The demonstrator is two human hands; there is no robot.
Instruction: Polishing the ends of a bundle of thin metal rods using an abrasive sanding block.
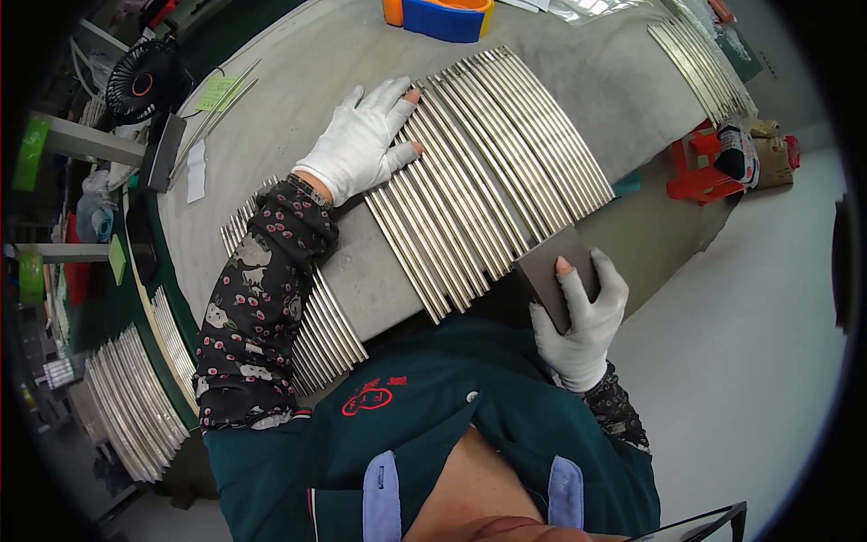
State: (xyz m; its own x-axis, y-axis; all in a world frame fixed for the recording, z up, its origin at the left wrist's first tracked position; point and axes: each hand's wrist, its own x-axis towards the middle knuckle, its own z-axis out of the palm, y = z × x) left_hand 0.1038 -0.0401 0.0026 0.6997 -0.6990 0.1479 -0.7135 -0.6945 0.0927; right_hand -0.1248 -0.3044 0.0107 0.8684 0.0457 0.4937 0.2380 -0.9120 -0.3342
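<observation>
My left hand point(358, 144), in a white glove with bare thumb and index fingertips, lies with its fingers spread on a row of shiny metal rods point(519, 135). The rods lie side by side on the grey table point(361, 280), their near ends toward my body. At the near right corner of that row, my right hand point(585, 330), gloved alike, grips a flat dark grey-brown block point(553, 269). The block's upper edge is by the rod ends; whether it touches them I cannot tell. Another group of rods point(330, 339) lies partly under my left forearm.
More rods point(691, 72) lie at the far right of the table. An orange and blue ring-shaped thing point(444, 20) stands at the far edge. To the left are a black fan point(142, 83), a white paper slip point(196, 170) and bundled rods point(135, 406). A red stool point(700, 176) stands right.
</observation>
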